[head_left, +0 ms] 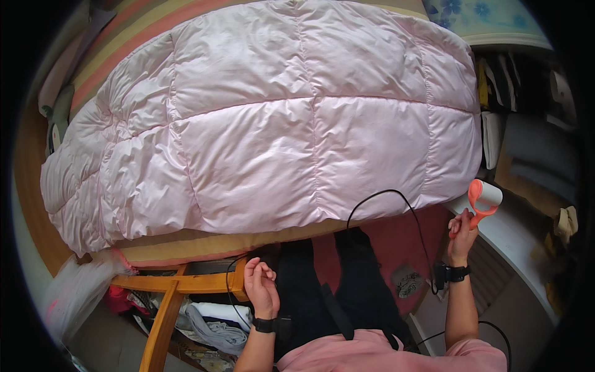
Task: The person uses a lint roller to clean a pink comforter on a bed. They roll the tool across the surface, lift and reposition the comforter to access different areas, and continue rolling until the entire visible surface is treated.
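In my right hand (460,237) is a lint roller (488,197), its fingers wrapped around the orange handle and its white roll pointing up. It is off the right end of a pale pink quilted comforter (254,161), beside a white surface. My left hand (260,285) holds nothing; its fingers are loosely curled, palm turned up. It is next to the end of a wooden rail (211,282), below the near edge of the bed. The comforter is spread across the bed, puffed and wrinkled along its stitched seams, covering most of the striped sheet (118,53).
Open shelves with dark folded clothes (539,149) stand on the right, by a curved white ledge (505,266). Clothes (217,328) are piled under the wooden frame. Sheer white netting (83,291) hangs at left. A black cable (412,208) loops beside the comforter.
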The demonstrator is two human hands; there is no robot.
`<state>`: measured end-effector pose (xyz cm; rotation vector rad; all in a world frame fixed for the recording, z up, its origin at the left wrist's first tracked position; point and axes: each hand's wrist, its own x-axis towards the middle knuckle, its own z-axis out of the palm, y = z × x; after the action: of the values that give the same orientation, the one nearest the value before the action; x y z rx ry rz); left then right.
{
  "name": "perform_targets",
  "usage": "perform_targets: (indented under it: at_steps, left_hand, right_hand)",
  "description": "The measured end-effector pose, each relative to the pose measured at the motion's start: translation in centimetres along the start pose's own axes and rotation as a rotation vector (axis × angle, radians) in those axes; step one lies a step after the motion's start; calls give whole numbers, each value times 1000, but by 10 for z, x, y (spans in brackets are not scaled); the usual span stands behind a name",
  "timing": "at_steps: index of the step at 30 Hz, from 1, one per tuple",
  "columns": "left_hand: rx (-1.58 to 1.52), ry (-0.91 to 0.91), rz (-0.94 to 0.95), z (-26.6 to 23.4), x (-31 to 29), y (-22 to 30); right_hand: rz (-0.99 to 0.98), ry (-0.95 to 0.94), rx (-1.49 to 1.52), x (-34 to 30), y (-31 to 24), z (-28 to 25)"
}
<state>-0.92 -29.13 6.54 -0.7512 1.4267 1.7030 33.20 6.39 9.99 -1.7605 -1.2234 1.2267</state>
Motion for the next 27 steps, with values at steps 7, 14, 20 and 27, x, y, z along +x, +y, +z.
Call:
perform_targets:
  at_steps: [7,14,20,27]
  left_hand:
    - [-254,282,-163,-13,-24,-44]
    - [-123,197,-50,-25,47,-50]
    - [-147,163,212,-52,203,19]
    - [-136,243,213,-120,248,111]
  right_hand:
    - [252,283,-486,-48,68,-221]
    - [344,-185,-372,-40,140,-173]
    - [618,271,568,12,196,46]
    - [565,272,584,42,191,53]
